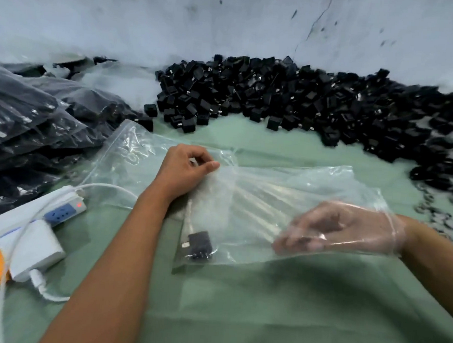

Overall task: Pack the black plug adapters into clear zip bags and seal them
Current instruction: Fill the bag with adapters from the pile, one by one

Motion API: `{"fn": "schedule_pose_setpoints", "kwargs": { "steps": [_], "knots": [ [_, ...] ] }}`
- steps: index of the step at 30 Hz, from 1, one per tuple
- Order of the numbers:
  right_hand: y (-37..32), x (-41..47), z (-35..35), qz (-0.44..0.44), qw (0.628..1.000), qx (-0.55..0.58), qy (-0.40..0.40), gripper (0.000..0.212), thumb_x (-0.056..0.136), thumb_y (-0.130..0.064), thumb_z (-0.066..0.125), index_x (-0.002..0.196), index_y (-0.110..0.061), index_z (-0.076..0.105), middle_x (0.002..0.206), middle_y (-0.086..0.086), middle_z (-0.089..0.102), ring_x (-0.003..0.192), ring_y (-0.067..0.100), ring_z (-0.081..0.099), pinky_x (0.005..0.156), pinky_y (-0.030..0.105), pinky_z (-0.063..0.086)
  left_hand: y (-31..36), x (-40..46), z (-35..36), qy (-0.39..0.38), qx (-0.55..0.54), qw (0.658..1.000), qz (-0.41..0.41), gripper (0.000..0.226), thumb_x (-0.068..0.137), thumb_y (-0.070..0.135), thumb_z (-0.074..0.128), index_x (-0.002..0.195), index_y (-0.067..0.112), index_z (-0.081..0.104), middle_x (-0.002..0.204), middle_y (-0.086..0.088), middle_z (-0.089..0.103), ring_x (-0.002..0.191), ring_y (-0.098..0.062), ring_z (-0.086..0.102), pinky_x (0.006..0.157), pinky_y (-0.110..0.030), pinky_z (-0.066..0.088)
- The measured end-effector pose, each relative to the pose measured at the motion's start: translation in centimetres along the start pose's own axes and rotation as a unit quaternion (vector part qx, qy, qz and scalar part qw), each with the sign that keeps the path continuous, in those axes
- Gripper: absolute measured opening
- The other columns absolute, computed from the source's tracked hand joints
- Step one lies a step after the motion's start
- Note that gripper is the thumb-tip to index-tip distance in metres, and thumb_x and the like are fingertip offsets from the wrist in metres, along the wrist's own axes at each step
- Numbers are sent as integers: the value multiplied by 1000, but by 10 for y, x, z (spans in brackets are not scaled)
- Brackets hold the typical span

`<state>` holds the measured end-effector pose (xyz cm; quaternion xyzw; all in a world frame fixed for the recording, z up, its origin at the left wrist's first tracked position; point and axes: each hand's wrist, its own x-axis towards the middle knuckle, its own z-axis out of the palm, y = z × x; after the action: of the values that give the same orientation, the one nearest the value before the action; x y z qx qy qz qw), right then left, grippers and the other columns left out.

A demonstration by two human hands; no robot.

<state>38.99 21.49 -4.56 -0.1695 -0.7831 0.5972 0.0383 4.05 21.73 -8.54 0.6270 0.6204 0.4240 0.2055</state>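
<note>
we see a clear zip bag (266, 200) lying across the green counter (237, 318), held at two places. the left hand (187, 173), bare, pinches the bag's upper left edge between thumb and curled fingers. the right hand (343, 230), in a thin transparent glove, has its fingers curled at the bag's near right edge and appears to grip the plastic, though blur softens the fingertips. one black plug adapter (199, 245) sits in the bag's lower left corner, metal prongs pointing left. a second empty zip bag (131, 155) lies flat beneath the left hand. we note a loose heap of black plug adapters (290, 101) along the wall behind, and filled bags (34, 122) stacked at far left. a white power strip (58, 208) and a white charger block (33, 249) rest at near left.
</note>
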Motion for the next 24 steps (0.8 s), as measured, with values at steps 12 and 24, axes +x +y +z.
{"fn": "schedule_pose_setpoints", "kwargs": {
  "steps": [12,24],
  "knots": [
    [27,-82,-16,38,957,194,213,19,95,-12,72,103,5,73,113,32,69,104,41,71,91,42,59,32,17,3,-31,55,998,-8,16,85,29,81,72,30,72,60,18,62,52,3,49,50,-11,38],
    [25,-8,-116,219,717,-355,559,34,93,-1,56,118,-19,72,116,4,71,108,24,64,97,36,52,143,17,79,12,170,980,106,18,87,19,74,104,21,71,107,-2,63,103,-23,60,92,-40,50]
  ]
}}
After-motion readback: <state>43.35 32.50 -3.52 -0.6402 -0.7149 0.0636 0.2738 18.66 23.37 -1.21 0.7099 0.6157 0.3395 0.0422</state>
